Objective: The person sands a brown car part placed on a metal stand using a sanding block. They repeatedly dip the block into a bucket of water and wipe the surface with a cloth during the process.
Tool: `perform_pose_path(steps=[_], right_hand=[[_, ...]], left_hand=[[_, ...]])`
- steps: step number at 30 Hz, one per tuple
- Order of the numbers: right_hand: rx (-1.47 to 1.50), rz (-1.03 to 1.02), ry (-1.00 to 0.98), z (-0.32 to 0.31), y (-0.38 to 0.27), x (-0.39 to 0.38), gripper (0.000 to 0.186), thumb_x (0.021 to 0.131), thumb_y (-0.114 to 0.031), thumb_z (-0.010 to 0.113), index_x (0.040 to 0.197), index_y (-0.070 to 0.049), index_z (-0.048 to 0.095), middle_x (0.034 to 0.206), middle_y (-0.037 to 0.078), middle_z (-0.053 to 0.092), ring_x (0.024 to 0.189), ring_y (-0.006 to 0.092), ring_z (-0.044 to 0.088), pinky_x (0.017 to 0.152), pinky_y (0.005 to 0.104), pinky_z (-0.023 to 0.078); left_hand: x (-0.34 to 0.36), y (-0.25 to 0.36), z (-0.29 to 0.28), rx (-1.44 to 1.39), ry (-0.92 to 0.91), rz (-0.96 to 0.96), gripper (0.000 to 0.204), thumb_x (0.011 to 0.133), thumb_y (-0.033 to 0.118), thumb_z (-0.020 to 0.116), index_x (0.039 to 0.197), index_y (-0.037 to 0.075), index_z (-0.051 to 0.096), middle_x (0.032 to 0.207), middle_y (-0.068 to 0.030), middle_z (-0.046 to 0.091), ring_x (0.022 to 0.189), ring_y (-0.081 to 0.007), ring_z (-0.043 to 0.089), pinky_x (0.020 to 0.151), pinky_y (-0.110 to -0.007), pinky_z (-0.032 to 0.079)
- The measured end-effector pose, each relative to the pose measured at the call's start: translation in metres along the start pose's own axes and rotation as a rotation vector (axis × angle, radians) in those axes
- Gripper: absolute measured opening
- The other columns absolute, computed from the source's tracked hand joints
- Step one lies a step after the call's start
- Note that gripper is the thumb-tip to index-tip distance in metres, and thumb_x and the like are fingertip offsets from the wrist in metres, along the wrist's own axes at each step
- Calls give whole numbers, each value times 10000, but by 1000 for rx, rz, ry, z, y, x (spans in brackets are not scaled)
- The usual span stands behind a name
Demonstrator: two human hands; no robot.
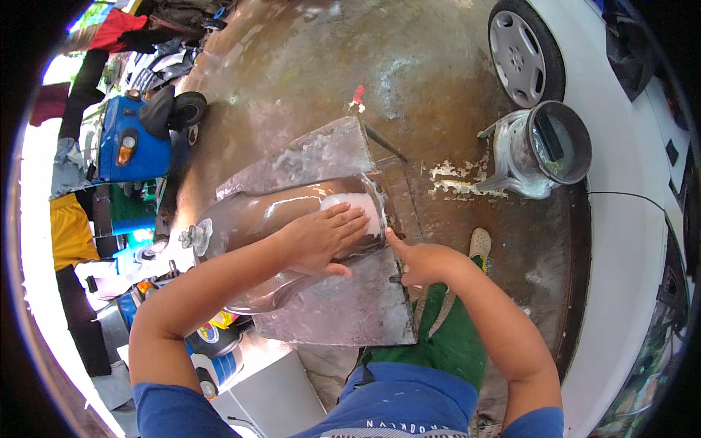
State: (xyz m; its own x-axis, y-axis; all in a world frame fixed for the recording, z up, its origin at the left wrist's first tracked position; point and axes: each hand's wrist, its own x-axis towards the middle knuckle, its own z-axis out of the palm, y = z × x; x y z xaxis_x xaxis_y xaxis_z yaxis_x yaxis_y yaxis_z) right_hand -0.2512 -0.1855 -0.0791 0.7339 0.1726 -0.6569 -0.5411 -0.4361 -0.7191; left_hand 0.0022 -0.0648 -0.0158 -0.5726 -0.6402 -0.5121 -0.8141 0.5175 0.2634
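Observation:
A brown, glossy motorcycle fuel tank (252, 212) lies on a worn grey tabletop (336, 314), its metal filler cap pointing left. A white patch (361, 208) of what looks like filler covers its right end. My left hand (326, 237) lies flat across the tank, fingers straight, with the fingertips over the white patch and the thumb apart. Whether a thin sheet is under the palm cannot be seen. At the tank's right end, my right hand (425, 263) touches the edge with one outstretched finger. Its other fingers curl low beside the tabletop's edge and are partly hidden.
A container (558, 142) with liquid and a dark block stands on a whitish support to the right. Beyond it is a white car (621, 241) with a nearby wheel (520, 55). Blue vehicle parts (135, 139) crowd the left. Pale splatter marks the wet floor (328, 66).

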Motion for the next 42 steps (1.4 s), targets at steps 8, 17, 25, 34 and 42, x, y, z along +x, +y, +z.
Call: perform_pose_path(steps=[8, 17, 25, 34, 42], right_hand=[[-15, 99, 4, -3, -11, -3, 1118, 861, -244, 719, 1709, -208, -9, 1165, 331, 703, 1107, 458, 694, 954, 498, 536], [76, 139, 89, 1, -13, -54, 986, 883, -172, 753, 1687, -84, 189, 1131, 206, 739, 992, 327, 714, 927, 393, 548], [171, 213, 247, -43, 86, -149, 824, 879, -164, 796, 1597, -25, 415, 1151, 142, 733, 977, 221, 686, 914, 357, 552], [101, 243, 327, -145, 212, -243, 782, 871, -190, 803, 1559, -21, 472, 1206, 177, 724, 1059, 278, 715, 955, 388, 550], [180, 214, 357, -169, 282, -279, 773, 859, -72, 796, 1557, -5, 472, 1119, 127, 725, 953, 179, 691, 870, 328, 567]], left_hand=[[-69, 43, 14, -9, 139, -99, 890, 1005, 642, 479, 1559, -51, 407, 1690, -199, 329, 1585, -343, 282, 1313, -503, 169], [-48, 173, 63, -327, 656, -644, 581, 964, 362, 706, 1415, 12, 599, 1510, -191, 556, 1454, -339, 471, 1226, -488, 360], [160, 246, 69, -1792, 1196, -1108, 462, 1078, 289, 599, 1443, 5, 572, 1370, -180, 667, 1254, -256, 650, 1079, -374, 496], [271, 197, 38, -2297, 1640, -1227, 650, 1077, 439, 594, 1558, 54, 387, 1457, -160, 560, 1221, -271, 622, 998, -414, 541], [278, 137, 65, -2340, 2483, -1363, 609, 1002, 443, 721, 1427, 91, 462, 1335, -113, 561, 1146, -234, 618, 949, -407, 555]])
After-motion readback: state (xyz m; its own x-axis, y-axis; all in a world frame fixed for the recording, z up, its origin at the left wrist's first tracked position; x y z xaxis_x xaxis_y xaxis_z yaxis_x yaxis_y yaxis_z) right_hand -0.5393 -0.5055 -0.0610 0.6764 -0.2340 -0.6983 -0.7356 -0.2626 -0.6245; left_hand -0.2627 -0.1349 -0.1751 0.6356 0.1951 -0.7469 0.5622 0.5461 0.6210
